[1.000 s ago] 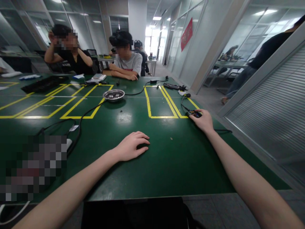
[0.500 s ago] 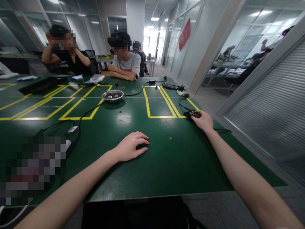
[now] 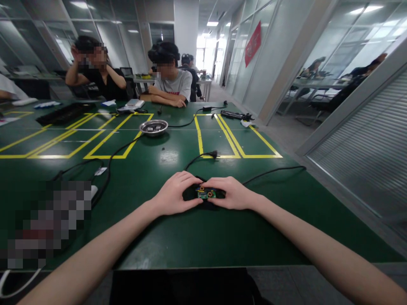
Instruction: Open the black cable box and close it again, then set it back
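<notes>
A green circuit board (image 3: pixel 202 195) with copper coils sits in a black casing on the table in front of me. My right hand (image 3: pixel 237 192) grips its right side, thumb at the near edge and fingers at the far edge. From the left, my left hand (image 3: pixel 174 192) pinches the other side of it with thumb and forefinger. One black cord ends in a plug (image 3: pixel 213 155) beyond the board. Another black cable (image 3: pixel 273 171) runs off to the right from behind my right hand. Parts of the casing are hidden under my fingers.
A metal bowl (image 3: pixel 154 128) holds small metal parts. Yellow tape (image 3: pixel 219 156) marks rectangles on the green table. A black tripod-like object (image 3: pixel 235 115) lies at the far edge. A blurred-out object (image 3: pixel 54 220) lies left. Two people (image 3: pixel 171 82) sit across the table.
My right hand has brought the circuit board from the far right to the middle, its cord and plug trailing along. My left hand, empty before, now holds its left side.
</notes>
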Action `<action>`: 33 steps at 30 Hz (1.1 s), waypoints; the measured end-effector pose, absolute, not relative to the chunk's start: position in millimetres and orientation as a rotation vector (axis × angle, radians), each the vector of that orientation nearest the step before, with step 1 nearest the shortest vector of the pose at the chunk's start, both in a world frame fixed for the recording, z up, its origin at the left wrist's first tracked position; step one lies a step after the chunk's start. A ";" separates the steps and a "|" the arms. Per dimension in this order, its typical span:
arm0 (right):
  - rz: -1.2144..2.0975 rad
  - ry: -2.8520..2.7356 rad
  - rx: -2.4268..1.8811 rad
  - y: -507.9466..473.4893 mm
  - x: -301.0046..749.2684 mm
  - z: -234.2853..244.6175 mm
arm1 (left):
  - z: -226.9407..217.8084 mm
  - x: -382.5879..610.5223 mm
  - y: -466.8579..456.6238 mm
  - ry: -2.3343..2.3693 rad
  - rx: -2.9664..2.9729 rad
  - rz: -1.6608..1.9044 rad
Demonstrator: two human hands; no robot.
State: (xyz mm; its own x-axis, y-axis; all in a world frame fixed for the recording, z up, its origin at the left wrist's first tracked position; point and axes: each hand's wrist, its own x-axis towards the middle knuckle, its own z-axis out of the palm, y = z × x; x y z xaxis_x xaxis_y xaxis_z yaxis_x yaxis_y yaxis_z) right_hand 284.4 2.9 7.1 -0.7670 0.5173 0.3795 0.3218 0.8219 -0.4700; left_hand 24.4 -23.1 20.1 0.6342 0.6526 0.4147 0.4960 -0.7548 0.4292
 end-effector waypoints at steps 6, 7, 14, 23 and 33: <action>0.241 -2.508 -0.523 -0.2 288.5 12.6 | 17.4 23.5 -21.9 0.939 2.592 0.677; 0.202 -2.498 -0.555 2.2 291.6 13.8 | 17.3 23.1 -22.0 0.946 2.595 0.671; 0.094 -2.463 -0.873 21.0 312.6 20.9 | 18.6 21.3 -21.7 1.055 2.615 0.620; 0.394 -2.564 -0.862 14.4 301.9 18.3 | 11.1 17.7 -20.4 1.021 2.565 0.602; 0.368 -2.610 -0.875 7.3 286.8 16.0 | 11.9 18.7 -22.8 0.953 2.462 0.670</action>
State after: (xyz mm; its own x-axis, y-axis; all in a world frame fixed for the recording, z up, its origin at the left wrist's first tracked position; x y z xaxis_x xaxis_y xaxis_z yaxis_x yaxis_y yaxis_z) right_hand 286.8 7.3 16.0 -0.7424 0.6201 0.2537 0.5257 0.7739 -0.3532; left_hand 18.7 -22.8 11.9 0.6498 0.7054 0.2833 0.5056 -0.6794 0.5318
